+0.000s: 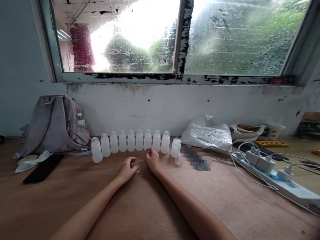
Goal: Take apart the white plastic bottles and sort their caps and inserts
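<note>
Several translucent white bottles (pixel 131 143) stand upright in a curved row, most topped with clear domed caps. The rightmost bottle (pixel 175 148) shows a bare neck with no dome, and a small clear piece (pixel 177 160) lies at its foot. My left hand (pixel 127 169) rests on the table in front of the row, its fingers loosely bent and apart from the thumb. By that thumb's tip is a small clear round piece (pixel 138 169), apparently touching it. Close before the middle bottles, my right hand (pixel 152 160) is loosely curled with nothing visible in it.
At left are a grey backpack (pixel 52 123) and a black phone (pixel 43 168). To the right lie a silvery bubble bag (pixel 208 134), a blurred patch (pixel 197 158) and a white power strip (pixel 293 188) with chargers and trailing cables. A window (pixel 184 34) is behind the brown table (pixel 143 218).
</note>
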`<state>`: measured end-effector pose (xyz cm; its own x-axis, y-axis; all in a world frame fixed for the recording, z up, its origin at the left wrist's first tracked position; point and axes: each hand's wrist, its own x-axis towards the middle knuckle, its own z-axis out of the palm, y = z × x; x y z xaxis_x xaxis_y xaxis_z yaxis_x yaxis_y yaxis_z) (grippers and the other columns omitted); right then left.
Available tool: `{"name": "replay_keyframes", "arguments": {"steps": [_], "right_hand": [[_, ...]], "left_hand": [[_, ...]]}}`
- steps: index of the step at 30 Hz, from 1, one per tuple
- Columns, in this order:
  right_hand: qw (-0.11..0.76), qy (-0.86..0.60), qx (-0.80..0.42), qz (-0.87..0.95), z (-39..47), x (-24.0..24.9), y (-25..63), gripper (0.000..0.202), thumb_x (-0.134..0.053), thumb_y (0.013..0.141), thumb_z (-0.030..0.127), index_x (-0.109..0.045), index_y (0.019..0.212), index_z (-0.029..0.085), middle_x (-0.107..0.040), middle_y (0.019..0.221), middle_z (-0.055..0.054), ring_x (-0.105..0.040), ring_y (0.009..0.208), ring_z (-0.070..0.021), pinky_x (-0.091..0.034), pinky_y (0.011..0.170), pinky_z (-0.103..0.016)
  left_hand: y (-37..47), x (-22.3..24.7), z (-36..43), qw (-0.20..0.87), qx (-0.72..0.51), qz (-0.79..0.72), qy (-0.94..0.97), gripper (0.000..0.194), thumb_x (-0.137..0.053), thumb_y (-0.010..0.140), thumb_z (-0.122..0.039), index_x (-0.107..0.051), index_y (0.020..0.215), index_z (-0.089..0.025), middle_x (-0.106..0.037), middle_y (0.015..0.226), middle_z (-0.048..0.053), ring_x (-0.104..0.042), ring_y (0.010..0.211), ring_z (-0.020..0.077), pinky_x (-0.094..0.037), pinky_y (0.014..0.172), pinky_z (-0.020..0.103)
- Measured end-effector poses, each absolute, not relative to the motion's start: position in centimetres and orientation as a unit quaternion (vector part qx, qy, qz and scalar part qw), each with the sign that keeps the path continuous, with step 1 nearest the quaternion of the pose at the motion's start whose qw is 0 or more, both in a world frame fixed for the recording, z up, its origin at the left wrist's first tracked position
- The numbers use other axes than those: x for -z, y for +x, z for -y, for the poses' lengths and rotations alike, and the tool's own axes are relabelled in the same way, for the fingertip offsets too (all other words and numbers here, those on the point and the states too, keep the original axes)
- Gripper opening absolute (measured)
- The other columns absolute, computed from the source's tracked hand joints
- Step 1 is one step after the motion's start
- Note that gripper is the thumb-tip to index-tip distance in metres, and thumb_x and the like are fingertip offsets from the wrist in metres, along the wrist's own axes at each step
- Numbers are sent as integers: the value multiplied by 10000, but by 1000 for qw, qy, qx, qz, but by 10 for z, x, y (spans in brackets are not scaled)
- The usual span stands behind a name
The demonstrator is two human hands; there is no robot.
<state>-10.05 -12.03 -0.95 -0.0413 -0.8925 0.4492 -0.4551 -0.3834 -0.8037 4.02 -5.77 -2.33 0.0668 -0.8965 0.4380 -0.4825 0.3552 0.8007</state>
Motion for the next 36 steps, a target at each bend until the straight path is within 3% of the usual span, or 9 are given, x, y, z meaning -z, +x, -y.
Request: {"name": "replay_keyframes", "arguments": {"steps": [5, 9, 15, 23, 27, 31, 36], "right_hand": [[130, -695, 440, -553, 112, 8, -93, 425, -478, 615, 77, -524, 1029, 160, -435, 1152, -149, -348, 1086, -280, -230, 893, -411], [59, -694, 387, -605, 114, 7, -99, 504, -462, 671, 119, -418, 1172, 150, -350, 1235, -170, -300, 1126, -298, -228, 889, -414], [69, -686, 368, -624, 121, 8, -112, 440, -472, 674, 147, -442, 1113, 138, -494, 1004, -162, -423, 974, -287, -305, 799, -386], [121, -677, 445, -573, 129, 11, -114, 212, -439, 635, 98, -487, 831, 163, -540, 784, -70, -480, 799, -203, -342, 710, -301], [177, -663, 495, -533, 136, 15, -113, 142, -401, 643, 155, -467, 767, 176, -530, 668, -8, -499, 645, -145, -371, 605, -239], [233, -649, 512, -512, 141, 15, -115, 156, -345, 655, 221, -470, 727, 162, -489, 541, 28, -454, 478, -118, -354, 476, -221], [251, -681, 470, -502, 144, 8, -128, 200, -327, 677, 206, -514, 721, 150, -513, 547, 18, -484, 505, -127, -365, 486, -218]], "left_hand": [[39, 20, 53, 463, 163, 690, 532, 180, -534, 639, -107, -581, 805, -156, -600, 816, 50, -542, 781, 167, -416, 773, 325], [38, 16, 49, 443, 136, 708, 532, 209, -572, 597, -96, -591, 794, -161, -593, 794, 41, -527, 784, 177, -407, 763, 323], [38, 11, 46, 455, 107, 708, 529, 201, -558, 657, -145, -560, 856, -169, -585, 855, 43, -537, 818, 166, -413, 762, 298], [38, 11, 46, 457, 83, 701, 541, 266, -549, 664, -114, -517, 922, -171, -582, 899, 52, -519, 862, 173, -395, 802, 316], [39, 16, 48, 440, 95, 706, 546, 273, -546, 672, -122, -511, 937, -178, -588, 878, 52, -522, 855, 180, -405, 788, 325], [39, 20, 50, 428, 106, 708, 552, 288, -549, 659, -109, -510, 938, -171, -596, 863, 59, -526, 849, 186, -411, 778, 328], [38, 21, 50, 428, 107, 708, 552, 283, -550, 655, -105, -516, 928, -171, -598, 887, 62, -523, 857, 186, -400, 794, 334]]}}
